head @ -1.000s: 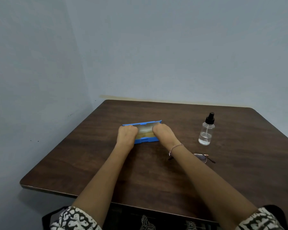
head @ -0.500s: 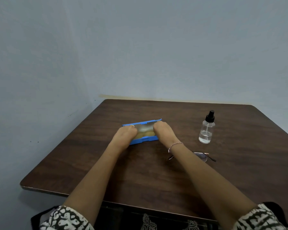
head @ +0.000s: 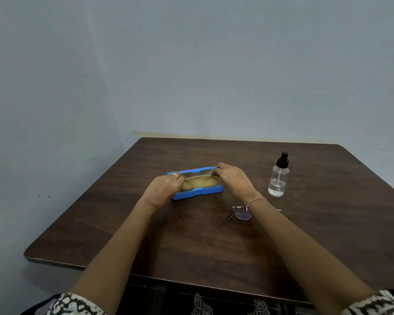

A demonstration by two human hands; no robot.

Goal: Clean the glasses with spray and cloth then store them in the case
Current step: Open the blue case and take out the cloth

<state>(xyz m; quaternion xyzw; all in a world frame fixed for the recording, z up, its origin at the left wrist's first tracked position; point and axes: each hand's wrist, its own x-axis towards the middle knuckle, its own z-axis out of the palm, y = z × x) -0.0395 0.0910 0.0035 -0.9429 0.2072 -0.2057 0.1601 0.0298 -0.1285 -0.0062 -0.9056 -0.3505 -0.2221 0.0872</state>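
A blue glasses case lies open mid-table with its lid raised at the back. A yellow cloth lies inside it. My left hand grips the case's left end, fingers curled over the rim. Fingers of my right hand are curled at the right end, by the lid's edge. The glasses lie folded on the table under my right wrist, partly hidden by it. A clear spray bottle with a black cap stands upright to the right of the case.
The dark wooden table sits in a corner, with grey walls behind and to the left. Its near and left edges show. My patterned sleeves are at the bottom of the view.
The case's lid has come up further and the yellow cloth shows more. My left hand has slid toward the left end. The bottle and glasses have not moved.
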